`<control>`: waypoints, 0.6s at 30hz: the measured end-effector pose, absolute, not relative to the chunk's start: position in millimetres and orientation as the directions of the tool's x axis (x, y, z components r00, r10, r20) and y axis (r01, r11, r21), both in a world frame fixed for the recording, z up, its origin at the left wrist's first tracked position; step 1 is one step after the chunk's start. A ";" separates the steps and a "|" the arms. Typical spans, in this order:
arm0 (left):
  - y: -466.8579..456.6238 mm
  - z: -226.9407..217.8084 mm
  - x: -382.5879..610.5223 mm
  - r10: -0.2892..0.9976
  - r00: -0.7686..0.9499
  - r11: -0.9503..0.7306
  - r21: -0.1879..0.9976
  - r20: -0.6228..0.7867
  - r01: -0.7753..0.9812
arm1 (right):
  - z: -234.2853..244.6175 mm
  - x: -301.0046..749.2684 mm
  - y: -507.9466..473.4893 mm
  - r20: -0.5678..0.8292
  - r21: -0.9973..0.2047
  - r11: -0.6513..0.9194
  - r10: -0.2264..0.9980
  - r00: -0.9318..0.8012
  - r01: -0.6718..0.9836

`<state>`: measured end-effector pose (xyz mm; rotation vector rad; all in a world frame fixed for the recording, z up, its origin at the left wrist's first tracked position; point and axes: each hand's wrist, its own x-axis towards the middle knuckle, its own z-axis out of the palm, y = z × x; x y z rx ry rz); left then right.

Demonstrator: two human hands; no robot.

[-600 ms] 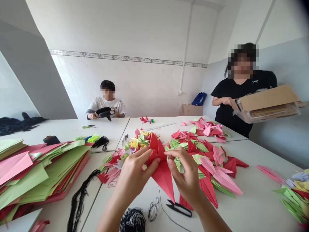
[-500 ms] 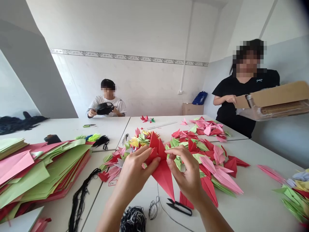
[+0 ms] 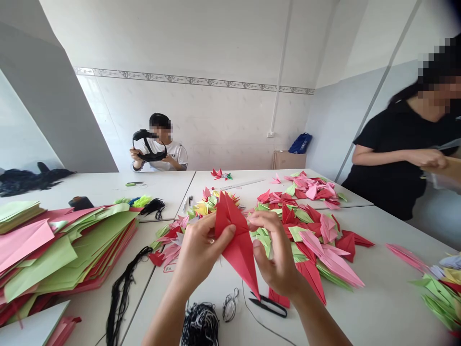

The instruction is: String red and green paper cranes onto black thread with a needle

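A folded red paper piece (image 3: 242,250) with pointed ends is pinched in my left hand (image 3: 200,247), the thumb lying across its front. My right hand (image 3: 276,252) is at the paper's right edge, thumb and forefinger apart; whether a fingertip touches the paper I cannot tell. Below them on the table lie black thread snips (image 3: 268,306), a small coil of thread (image 3: 230,306) and a black-and-white bundle of yarn (image 3: 200,324). Beyond my hands spreads a heap of folded pink, red and green paper (image 3: 306,218).
Stacked coloured paper (image 3: 82,250) fills the left side, beside a hank of black cord (image 3: 124,288). More folded paper (image 3: 441,298) lies at the right edge. Across the table a person (image 3: 162,149) holds a black head strap; another person (image 3: 399,149) stands at right holding cardboard.
The red paper has turned so a broad flat face shows, and my right fingers have spread apart. The standing person moved right with the box; the seated person raised the head strap.
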<state>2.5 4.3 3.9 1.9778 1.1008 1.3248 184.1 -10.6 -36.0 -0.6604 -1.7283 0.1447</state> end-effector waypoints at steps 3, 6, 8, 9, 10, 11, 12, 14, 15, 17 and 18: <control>7.5 3.1 -0.4 0.929 0.192 -0.337 0.938 0.318 0.080 | -36.9 184.0 -12.1 0.835 -0.399 0.845 0.495 -0.240 0.356; 9.4 1.7 -0.4 0.952 0.233 -0.195 0.980 0.200 -0.048 | -35.9 181.5 -11.4 0.838 -0.375 0.830 0.494 -0.231 0.412; 9.6 0.8 1.1 0.949 0.264 -0.165 0.985 0.172 -0.047 | -35.0 179.7 -9.6 0.862 -0.349 0.824 0.470 -0.192 0.447; 9.7 0.3 2.0 0.948 0.271 -0.165 0.986 0.168 -0.035 | -34.4 179.2 -8.7 0.875 -0.333 0.822 0.453 -0.174 0.461; 9.8 -0.2 2.8 0.947 0.275 -0.168 0.986 0.167 -0.021 | -33.8 179.2 -8.1 0.886 -0.318 0.822 0.435 -0.160 0.473; 9.9 -0.7 3.5 0.946 0.278 -0.174 0.985 0.169 -0.007 | -33.2 179.6 -7.8 0.895 -0.302 0.821 0.419 -0.151 0.484; 10.1 -1.2 4.0 0.944 0.283 -0.179 0.984 0.171 0.004 | -32.7 180.4 -7.8 0.900 -0.291 0.822 0.409 -0.152 0.490; 9.9 -1.6 4.7 0.940 0.292 -0.188 0.982 0.176 0.013 | -32.2 182.6 -8.2 0.895 -0.274 0.827 0.406 -0.184 0.491; 9.4 -1.4 5.2 0.938 0.296 -0.195 0.981 0.181 0.018 | -32.4 183.5 -8.4 0.888 -0.268 0.827 0.411 -0.205 0.495; 7.1 0.1 6.5 0.934 0.295 -0.218 0.976 0.202 0.020 | -33.4 184.4 -8.6 0.880 -0.253 0.824 0.414 -0.234 0.507; 5.6 1.2 7.3 0.931 0.293 -0.231 0.973 0.216 0.017 | -34.0 184.3 -8.6 0.882 -0.243 0.823 0.408 -0.236 0.514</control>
